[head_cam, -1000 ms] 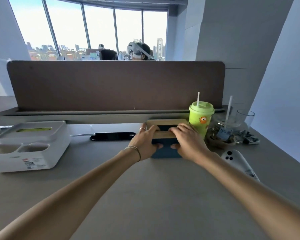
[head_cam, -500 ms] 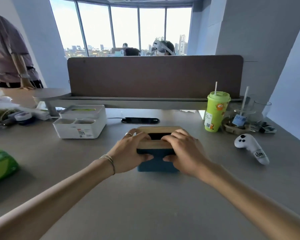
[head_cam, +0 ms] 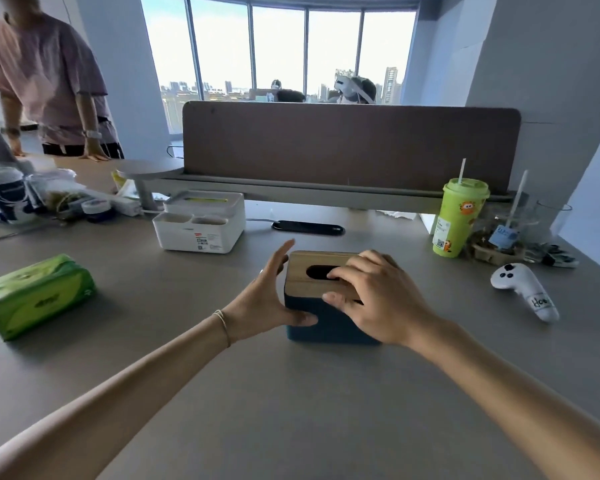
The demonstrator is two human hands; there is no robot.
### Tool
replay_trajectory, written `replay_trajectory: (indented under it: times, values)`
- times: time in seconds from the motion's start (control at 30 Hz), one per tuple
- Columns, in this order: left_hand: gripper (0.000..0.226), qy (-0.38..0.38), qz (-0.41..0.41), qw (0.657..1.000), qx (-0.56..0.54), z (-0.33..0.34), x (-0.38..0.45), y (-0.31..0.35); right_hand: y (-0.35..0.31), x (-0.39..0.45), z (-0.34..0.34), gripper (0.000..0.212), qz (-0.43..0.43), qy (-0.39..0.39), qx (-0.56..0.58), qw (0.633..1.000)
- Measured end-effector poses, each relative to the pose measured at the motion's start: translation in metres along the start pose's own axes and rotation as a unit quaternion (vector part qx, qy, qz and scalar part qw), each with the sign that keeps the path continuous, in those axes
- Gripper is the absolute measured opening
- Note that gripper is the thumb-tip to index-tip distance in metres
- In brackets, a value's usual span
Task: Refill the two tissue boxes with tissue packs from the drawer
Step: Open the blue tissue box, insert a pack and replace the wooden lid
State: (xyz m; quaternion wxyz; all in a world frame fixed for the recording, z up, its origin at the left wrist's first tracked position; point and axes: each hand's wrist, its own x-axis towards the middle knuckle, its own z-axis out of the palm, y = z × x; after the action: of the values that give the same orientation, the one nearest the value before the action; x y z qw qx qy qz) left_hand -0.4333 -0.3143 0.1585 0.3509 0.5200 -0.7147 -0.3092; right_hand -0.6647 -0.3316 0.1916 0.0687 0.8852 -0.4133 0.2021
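Wooden lid [head_cam: 321, 271] sits closed on the blue tissue box [head_cam: 329, 325] at frame centre on the table [head_cam: 291, 410]; right hand [head_cam: 371, 299] grips the lid edge, left hand [head_cam: 267, 299] braces the box side, fingers spread; step in hand: likely lid removal; next move: lift straight up, then fetch green tissue pack [head_cam: 35, 297] at left.

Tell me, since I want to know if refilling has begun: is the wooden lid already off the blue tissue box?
No, the wooden lid sits on the blue tissue box, with the right hand on it.

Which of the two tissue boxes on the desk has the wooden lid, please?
The dark blue tissue box between both hands; the white tissue box behind has a white lid.
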Motion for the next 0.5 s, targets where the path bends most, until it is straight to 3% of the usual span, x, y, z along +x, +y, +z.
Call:
replay_trajectory:
  times: [0.1,0.3,0.5]
  values:
    - [0.144,-0.029,-0.003,0.996,-0.085,-0.001,0.006,-0.013,-0.009,0.017,0.001,0.054,0.007,-0.002,0.025,1.000]
    - [0.135,-0.029,-0.016,0.993,-0.115,0.011,0.018,-0.011,-0.009,0.034,0.008,0.054,0.046,-0.067,0.013,0.997]
    - [0.121,-0.006,-0.003,0.995,-0.095,0.013,0.021,-0.015,-0.012,0.032,0.010,0.056,0.031,-0.046,-0.009,0.998]
